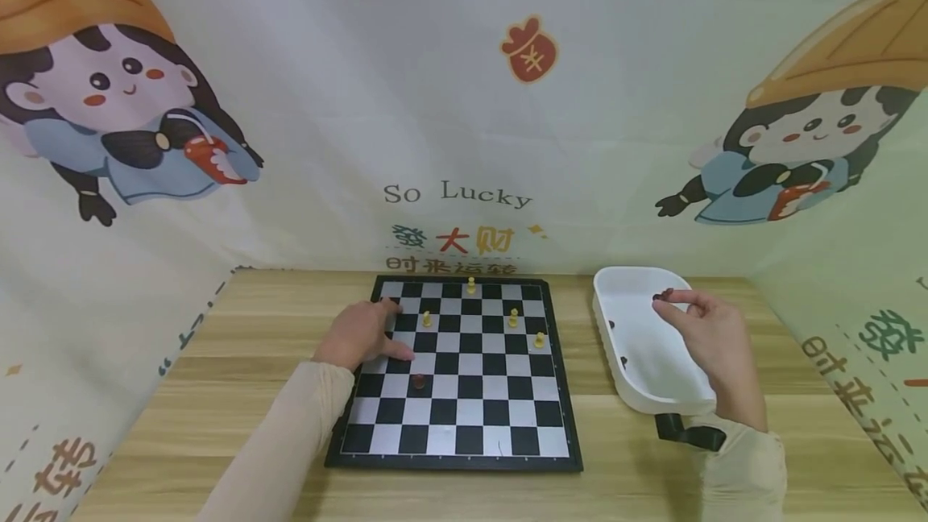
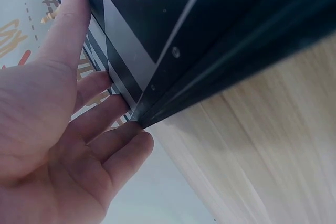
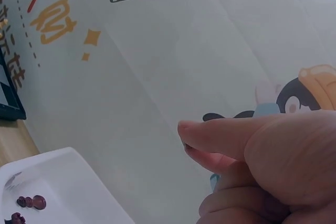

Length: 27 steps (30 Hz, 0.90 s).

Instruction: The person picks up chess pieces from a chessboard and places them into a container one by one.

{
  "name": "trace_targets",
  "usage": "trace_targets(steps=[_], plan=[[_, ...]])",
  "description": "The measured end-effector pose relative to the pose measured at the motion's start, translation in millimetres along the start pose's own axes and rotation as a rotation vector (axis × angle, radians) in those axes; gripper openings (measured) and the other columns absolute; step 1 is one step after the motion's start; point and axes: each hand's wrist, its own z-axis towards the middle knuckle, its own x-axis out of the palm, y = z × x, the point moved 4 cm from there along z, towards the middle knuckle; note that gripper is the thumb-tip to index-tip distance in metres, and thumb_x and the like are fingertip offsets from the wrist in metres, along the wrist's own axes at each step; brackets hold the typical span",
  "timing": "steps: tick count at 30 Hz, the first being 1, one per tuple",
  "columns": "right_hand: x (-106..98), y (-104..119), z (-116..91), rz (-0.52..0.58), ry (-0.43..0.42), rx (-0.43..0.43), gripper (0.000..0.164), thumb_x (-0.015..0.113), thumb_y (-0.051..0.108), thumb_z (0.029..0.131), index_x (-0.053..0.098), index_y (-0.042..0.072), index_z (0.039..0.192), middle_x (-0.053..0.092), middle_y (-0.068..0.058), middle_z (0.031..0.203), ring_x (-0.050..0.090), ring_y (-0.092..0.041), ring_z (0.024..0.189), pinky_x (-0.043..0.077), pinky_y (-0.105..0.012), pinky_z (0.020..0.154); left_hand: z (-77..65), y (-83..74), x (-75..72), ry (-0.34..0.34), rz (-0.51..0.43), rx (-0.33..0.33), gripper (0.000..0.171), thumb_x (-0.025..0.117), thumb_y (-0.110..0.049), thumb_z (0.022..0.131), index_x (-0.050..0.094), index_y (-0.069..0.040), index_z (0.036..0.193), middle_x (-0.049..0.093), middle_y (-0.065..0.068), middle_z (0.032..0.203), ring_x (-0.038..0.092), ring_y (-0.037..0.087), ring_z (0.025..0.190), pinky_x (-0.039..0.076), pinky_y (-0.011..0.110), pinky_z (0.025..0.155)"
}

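Note:
My left hand (image 1: 360,335) rests on the left edge of a black-and-white chessboard (image 1: 453,464), thumb and fingers spread. The left wrist view shows its fingertips touching the board's dark rim. Over the white tray (image 1: 661,405), my right hand (image 1: 709,338) pinches a dark reddish-brown chess piece (image 1: 663,295) between thumb and forefinger. That piece is mostly hidden in the right wrist view. On the board stand several yellow pieces, among them a far yellow piece (image 1: 471,286) and a right-side yellow piece (image 1: 539,340). A brown piece (image 1: 419,381) stands nearer the front left.
Inside the tray lie a few brown chess pieces, one of them a pawn-like brown piece (image 3: 32,202). The tray stands right of the board on a wooden table (image 1: 239,361). A printed cloth backdrop (image 1: 326,103) rises behind and at both sides.

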Motion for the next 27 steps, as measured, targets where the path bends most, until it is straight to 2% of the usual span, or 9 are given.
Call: trace_targets(steps=[9, 19, 27], plan=[[-4.2, -4.4, -0.7, 0.04, -0.021, 0.011, 0.055, 0.072, 0.039, 0.095, 0.061, 0.007, 0.138, 0.034, 0.009, 0.059, 0.035, -0.01, 0.055, 0.031, -0.03, 0.049, -0.5, -0.6, -0.6, -0.005, -0.005, 0.005, 0.095, 0.088, -0.054, 0.07, 0.055, -0.007, 0.146, 0.065, 0.02, 0.138, 0.064, 0.036, 0.122, 0.051, 0.051, 0.109], [0.7, 2.6, -1.6, 0.048, -0.004, 0.012, 0.053, 0.07, 0.039, 0.096, 0.061, 0.008, 0.138, 0.035, 0.008, 0.059, 0.037, -0.012, 0.055, 0.033, -0.03, 0.049, -2.6, 2.5, -0.8, 0.007, -0.01, -0.003, 0.095, 0.087, -0.054, 0.071, 0.055, -0.007, 0.146, 0.066, 0.021, 0.137, 0.064, 0.035, 0.12, 0.051, 0.05, 0.109], [-1.4, 2.0, -5.0, 0.061, -0.037, 0.052, 0.053, 0.07, 0.045, 0.095, 0.065, 0.009, 0.133, 0.035, 0.008, 0.06, 0.037, -0.012, 0.059, 0.031, -0.031, 0.051, -2.4, 0.0, -1.6, -0.015, -0.006, 0.012, 0.093, 0.088, -0.052, 0.07, 0.057, -0.005, 0.143, 0.067, 0.021, 0.134, 0.065, 0.035, 0.118, 0.052, 0.05, 0.107]])
